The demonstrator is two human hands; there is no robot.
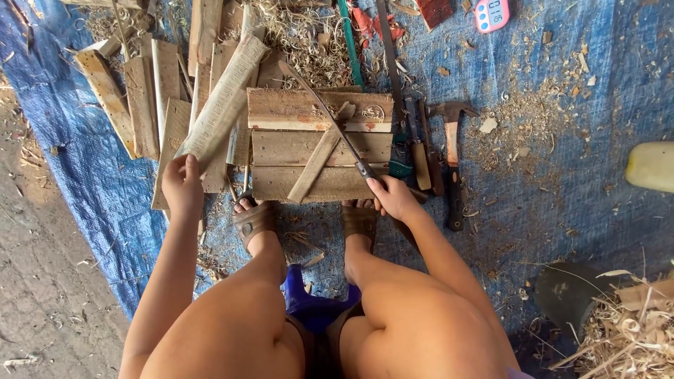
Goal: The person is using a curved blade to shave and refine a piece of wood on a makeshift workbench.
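My left hand (182, 184) grips the near end of a long flat wooden slat (225, 100) that slants up and away over a pile of boards. My right hand (394, 198) is closed on the handle of a long thin blade (319, 102), whose tip points up and left across a low platform of wooden planks (281, 149). A narrow wooden stick (319, 156) lies diagonally on the platform under the blade. Both my sandalled feet rest at the platform's near edge.
A hammer (451, 140) and several hand tools (415, 144) lie right of the platform on a blue tarp (562, 175). More boards (137, 98) are stacked at left. Wood shavings (309, 42), a pink timer (492, 14) and a yellow container (651, 165) are around.
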